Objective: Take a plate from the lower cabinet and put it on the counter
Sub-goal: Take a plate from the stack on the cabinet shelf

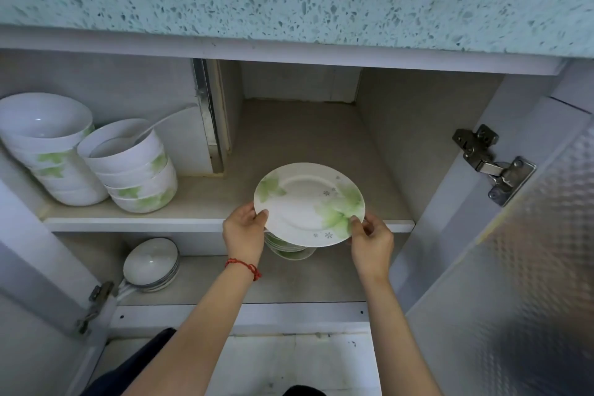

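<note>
1. Plate (309, 204): round, white, with green leaf prints and small grey flowers; held level before the open lower cabinet (427, 145), above a stack of plates (291, 247).
2. Left hand (243, 230) pinched its left rim; right hand (373, 239) its right rim.

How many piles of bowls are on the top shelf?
2. One stack of bowls stands at the far left of the upper shelf; the second stack sits right beside it, with a spoon inside. More may hide beyond the left edge.
</note>
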Available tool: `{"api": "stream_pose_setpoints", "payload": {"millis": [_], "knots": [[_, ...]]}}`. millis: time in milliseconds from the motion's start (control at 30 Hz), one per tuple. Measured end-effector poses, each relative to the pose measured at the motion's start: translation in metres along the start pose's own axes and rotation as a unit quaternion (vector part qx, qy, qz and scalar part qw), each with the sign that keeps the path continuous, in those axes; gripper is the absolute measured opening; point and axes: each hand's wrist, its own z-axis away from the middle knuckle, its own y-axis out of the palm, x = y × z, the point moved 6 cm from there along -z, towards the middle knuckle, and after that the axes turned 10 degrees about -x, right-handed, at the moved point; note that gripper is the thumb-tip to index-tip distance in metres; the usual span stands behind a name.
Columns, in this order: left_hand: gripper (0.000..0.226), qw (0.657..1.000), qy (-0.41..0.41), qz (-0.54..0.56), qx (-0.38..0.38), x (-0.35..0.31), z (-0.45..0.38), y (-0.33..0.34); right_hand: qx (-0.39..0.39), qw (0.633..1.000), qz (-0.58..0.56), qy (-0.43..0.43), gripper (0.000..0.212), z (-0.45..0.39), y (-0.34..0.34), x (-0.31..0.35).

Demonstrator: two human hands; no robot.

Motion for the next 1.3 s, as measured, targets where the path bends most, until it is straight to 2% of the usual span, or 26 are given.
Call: {"api": "stream_pose_setpoints", "payload": {"millis": [133, 333, 533, 600, 733, 1033, 1300], "knots": [[0.024, 1.000, 0.011, 0.003, -0.019, 0.004, 0.003, -0.003, -0.008, 1.000, -0.020, 0.015, 0.026, 0.005, 0.000, -0.005], [0.023, 1.000, 0.005, 0.003, -0.024, 0.003, 0.004, -0.009, -0.015, 0.998, -0.020, 0.054, 0.013, 0.009, 0.000, -0.008], [0.027, 0.998, -0.015, -0.041, -0.039, -0.016, 0.010, -0.025, -0.003, 0.996, -0.003, 0.090, 0.018, 0.022, -0.002, 0.005], [0.025, 0.998, -0.024, -0.051, -0.039, -0.022, 0.015, -0.032, 0.001, 0.995, 0.008, 0.095, 0.014, 0.028, -0.005, 0.011], [0.030, 0.997, -0.039, -0.064, -0.026, -0.039, 0.028, -0.042, 0.010, 0.994, 0.026, 0.106, 0.016, 0.043, -0.017, 0.026], [0.027, 0.989, -0.064, -0.129, -0.024, -0.079, 0.073, -0.072, 0.000, 0.989, 0.040, 0.145, 0.018, 0.079, -0.060, 0.068], [0.027, 0.985, -0.085, -0.146, -0.040, -0.143, 0.125, -0.096, 0.013, 0.984, 0.048, 0.173, 0.017, 0.109, -0.107, 0.125]]}}
